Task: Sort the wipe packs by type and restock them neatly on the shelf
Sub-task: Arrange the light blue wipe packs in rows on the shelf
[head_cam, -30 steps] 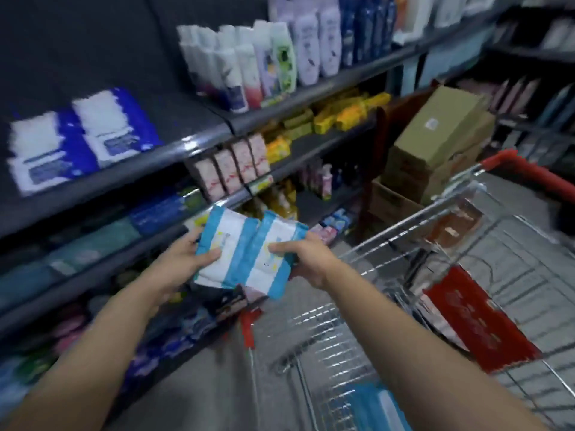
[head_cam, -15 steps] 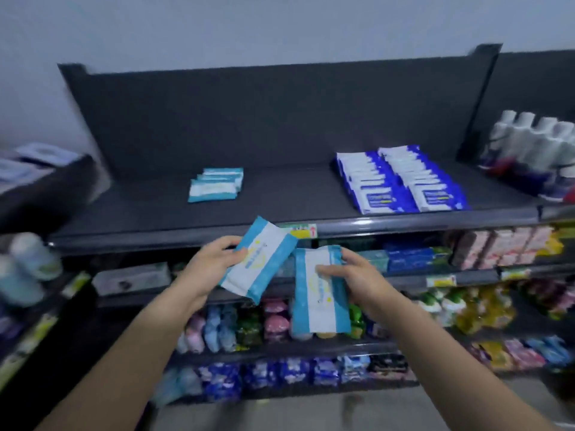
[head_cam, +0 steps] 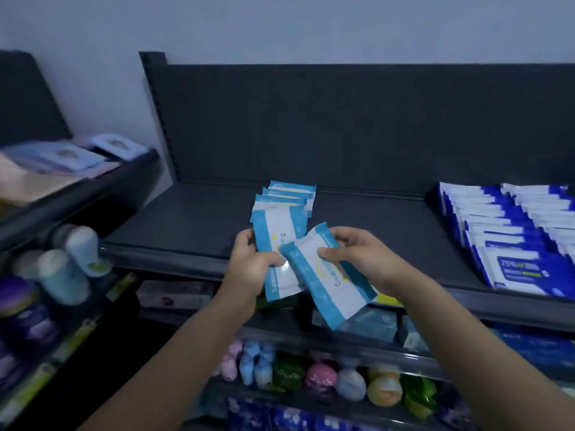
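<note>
My left hand (head_cam: 250,265) grips a light-blue and white wipe pack (head_cam: 273,236), held upright at the front edge of the top shelf (head_cam: 193,219). My right hand (head_cam: 357,256) grips a second matching wipe pack (head_cam: 326,281), tilted and overlapping the first. Just behind them, a small pile of the same light-blue packs (head_cam: 291,195) lies on the shelf. At the shelf's right end, dark-blue and white wipe packs (head_cam: 510,234) stand in two neat rows.
Dark back panel (head_cam: 342,126) rises behind the shelf. A neighbouring shelf unit on the left carries pale packs (head_cam: 71,155) and bottles (head_cam: 62,269). Lower shelves hold boxed goods (head_cam: 174,293) and colourful round packets (head_cam: 320,377).
My view swung from the trolley to the shelf. Both hands carried the two light-blue packs up and forward, close to the pile on the top shelf; the packs now overlap.
</note>
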Tool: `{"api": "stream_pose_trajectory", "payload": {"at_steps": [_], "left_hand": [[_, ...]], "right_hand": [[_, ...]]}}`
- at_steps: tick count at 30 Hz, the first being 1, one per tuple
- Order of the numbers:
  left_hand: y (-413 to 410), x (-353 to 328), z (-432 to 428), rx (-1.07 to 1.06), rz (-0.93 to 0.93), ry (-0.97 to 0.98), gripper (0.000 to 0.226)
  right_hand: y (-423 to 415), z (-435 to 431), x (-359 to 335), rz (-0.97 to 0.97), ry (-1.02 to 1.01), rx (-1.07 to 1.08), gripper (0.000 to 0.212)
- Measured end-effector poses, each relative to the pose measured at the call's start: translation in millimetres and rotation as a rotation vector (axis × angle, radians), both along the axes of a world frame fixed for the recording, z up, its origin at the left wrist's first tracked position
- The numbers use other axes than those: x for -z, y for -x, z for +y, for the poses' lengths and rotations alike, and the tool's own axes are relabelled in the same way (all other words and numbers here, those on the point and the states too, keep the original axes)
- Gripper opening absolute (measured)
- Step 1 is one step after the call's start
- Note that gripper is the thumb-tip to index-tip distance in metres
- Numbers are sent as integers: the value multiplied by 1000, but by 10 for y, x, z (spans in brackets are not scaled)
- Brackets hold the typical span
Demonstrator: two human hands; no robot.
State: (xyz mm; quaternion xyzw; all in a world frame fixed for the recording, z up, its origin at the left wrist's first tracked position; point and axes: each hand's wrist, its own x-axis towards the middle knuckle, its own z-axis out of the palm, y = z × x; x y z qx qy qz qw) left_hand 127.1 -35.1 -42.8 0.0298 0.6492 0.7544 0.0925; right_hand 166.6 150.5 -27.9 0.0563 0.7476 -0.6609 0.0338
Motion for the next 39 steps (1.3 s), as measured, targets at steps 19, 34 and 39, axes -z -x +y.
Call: {"api": "stream_pose_trajectory", "payload": {"at_steps": [19, 34, 39], "left_hand": [[1910, -36, 187, -84, -99, -4, 14], [2211, 134, -243, 473, 8, -38, 57], [2277, -41, -178, 356, 67, -124, 43]], "right_hand": [[1739, 517, 94, 84, -557, 106, 23], [1892, -63, 162, 85, -90, 263, 29], [1822, -139, -42, 11, -51, 50, 31]]}}
